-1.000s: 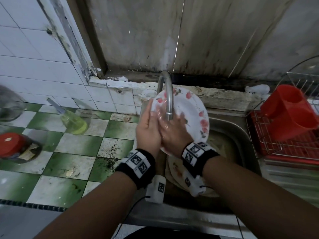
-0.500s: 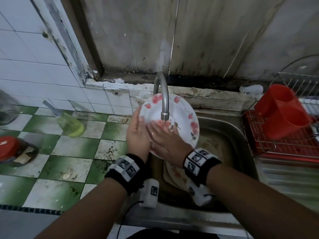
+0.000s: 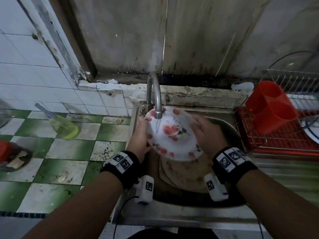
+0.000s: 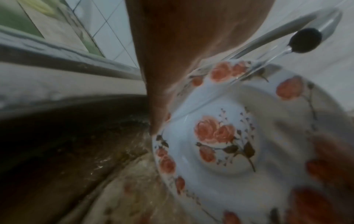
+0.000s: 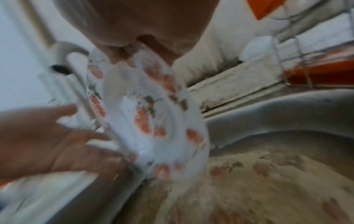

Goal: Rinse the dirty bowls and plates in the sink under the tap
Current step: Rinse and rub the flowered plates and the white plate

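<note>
A white plate (image 3: 172, 135) with red flowers is tilted under the tap (image 3: 156, 100), and a thin stream of water falls on its middle. My left hand (image 3: 139, 137) grips the plate's left rim, fingers behind it. At the right rim my right hand (image 3: 207, 135) holds the plate, fingers spread over the edge. The left wrist view shows the plate (image 4: 220, 136) face-on below the tap's spout (image 4: 304, 40). In the blurred right wrist view the plate (image 5: 149, 121) stands between my right hand (image 5: 134, 22) and left hand (image 5: 47, 136). Dirty flowered plates (image 3: 181, 173) lie in the sink (image 3: 189, 214) beneath.
A wire dish rack (image 3: 284, 140) with a red cutlery holder (image 3: 271, 107) stands right of the sink. On the green and white tiled counter (image 3: 69, 152) at left lie a bottle of green liquid (image 3: 63, 126) and a red-lidded jar (image 3: 5, 149).
My right hand slid off the plate's face to its right rim. The plate tipped back from near upright, so its flowered middle now shows under the water.
</note>
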